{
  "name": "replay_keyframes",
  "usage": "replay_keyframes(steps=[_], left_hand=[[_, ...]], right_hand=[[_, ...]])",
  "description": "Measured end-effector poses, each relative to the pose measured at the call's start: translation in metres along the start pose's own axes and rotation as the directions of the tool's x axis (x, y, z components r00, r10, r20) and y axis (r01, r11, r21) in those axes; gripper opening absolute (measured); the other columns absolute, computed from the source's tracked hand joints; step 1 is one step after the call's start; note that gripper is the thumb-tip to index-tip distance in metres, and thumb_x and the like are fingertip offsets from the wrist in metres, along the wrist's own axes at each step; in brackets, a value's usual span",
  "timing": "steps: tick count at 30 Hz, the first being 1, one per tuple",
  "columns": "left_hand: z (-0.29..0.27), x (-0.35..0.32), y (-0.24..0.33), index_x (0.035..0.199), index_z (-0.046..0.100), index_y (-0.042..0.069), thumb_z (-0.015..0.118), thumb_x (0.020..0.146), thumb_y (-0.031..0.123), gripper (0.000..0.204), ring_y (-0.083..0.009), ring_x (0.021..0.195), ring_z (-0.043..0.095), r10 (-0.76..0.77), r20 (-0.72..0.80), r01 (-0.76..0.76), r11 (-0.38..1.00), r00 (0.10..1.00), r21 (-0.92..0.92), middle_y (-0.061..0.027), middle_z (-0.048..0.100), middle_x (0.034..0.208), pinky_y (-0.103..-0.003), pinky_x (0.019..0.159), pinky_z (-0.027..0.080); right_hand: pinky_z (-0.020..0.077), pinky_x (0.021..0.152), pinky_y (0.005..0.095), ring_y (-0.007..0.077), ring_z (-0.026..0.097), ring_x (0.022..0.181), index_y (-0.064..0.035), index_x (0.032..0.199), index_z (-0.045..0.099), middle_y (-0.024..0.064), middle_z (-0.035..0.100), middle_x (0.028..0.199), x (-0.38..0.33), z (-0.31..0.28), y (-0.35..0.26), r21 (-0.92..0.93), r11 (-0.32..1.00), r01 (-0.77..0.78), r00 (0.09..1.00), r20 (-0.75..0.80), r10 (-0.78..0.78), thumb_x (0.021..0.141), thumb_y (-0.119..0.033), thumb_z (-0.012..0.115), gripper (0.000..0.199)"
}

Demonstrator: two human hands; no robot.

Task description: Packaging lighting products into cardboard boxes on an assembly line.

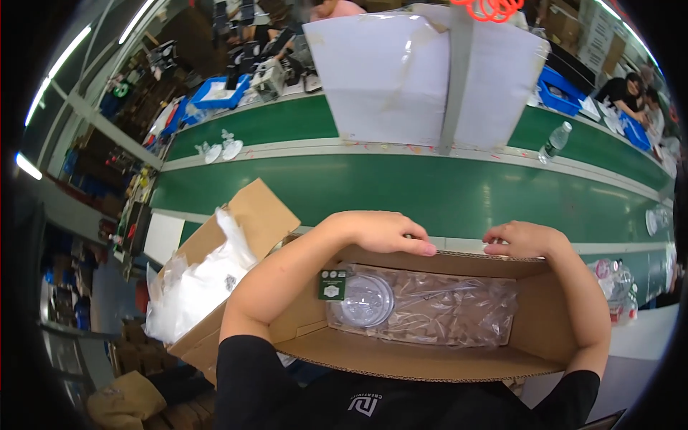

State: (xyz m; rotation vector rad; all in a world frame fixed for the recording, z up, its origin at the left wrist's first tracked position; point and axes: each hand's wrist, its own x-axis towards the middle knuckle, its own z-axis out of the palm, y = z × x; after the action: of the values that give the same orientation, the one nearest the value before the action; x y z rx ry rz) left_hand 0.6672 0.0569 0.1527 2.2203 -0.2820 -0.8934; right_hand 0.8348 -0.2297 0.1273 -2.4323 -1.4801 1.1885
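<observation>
An open cardboard box [423,370] stands right in front of me. My left hand [390,233] grips the middle of its far rim, thumb on the inner side and fingers over the outside. Further right on the same rim, my right hand [517,239] holds on with bent fingers. Inside lies a brown cardboard insert [416,326] with clear plastic wrap [466,304] over it. A round clear plastic piece [367,301] sits at its left end, beside a small green card [332,285].
Left of me, another open carton [261,208] holds white plastic bags [204,287]. Beyond runs a green conveyor belt [344,183]. Clear bottles [622,287] stand at right, and another bottle [554,143] on the far ledge. White panels [387,79] rise behind; people work farther off.
</observation>
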Motion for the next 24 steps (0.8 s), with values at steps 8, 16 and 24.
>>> replay_keyframes(steps=[8,16,24], left_hand=[[0.004,0.004,-0.005,0.139,0.064,0.010,0.047,0.100,0.070,0.074,-0.0360,0.129,0.059,-0.023,-0.008,0.022,0.999,1.000,-0.028,-0.0196,0.064,0.139,-0.043,0.110,0.045],[0.002,0.003,-0.004,0.128,0.069,0.008,0.055,0.102,0.052,0.053,-0.0328,0.115,0.066,0.101,-0.140,-0.087,0.991,0.985,0.099,-0.0155,0.070,0.125,-0.041,0.099,0.051],[0.016,0.014,0.014,0.092,0.075,0.007,0.075,0.093,0.027,0.020,-0.0239,0.072,0.069,0.366,-0.531,-0.203,0.918,0.764,0.341,-0.0077,0.073,0.086,-0.035,0.064,0.054]], right_hand=[[0.0519,0.101,0.0443,0.0364,0.068,0.114,-0.0044,0.133,0.064,0.0171,0.072,0.124,-0.002,0.003,0.004,0.021,1.000,-0.012,0.999,0.032,0.012,0.103,-0.055,0.051,0.060],[0.0563,0.088,0.0436,0.0336,0.071,0.103,-0.0043,0.122,0.067,0.0143,0.072,0.115,-0.005,-0.001,-0.003,-0.082,0.982,0.168,0.955,-0.232,-0.183,0.100,-0.039,0.063,0.042],[0.0573,0.071,0.0360,0.0254,0.071,0.084,-0.0090,0.108,0.070,0.0063,0.071,0.101,-0.017,0.000,-0.055,-0.301,0.823,0.482,0.440,-0.729,-0.524,0.086,-0.013,0.081,0.025]])
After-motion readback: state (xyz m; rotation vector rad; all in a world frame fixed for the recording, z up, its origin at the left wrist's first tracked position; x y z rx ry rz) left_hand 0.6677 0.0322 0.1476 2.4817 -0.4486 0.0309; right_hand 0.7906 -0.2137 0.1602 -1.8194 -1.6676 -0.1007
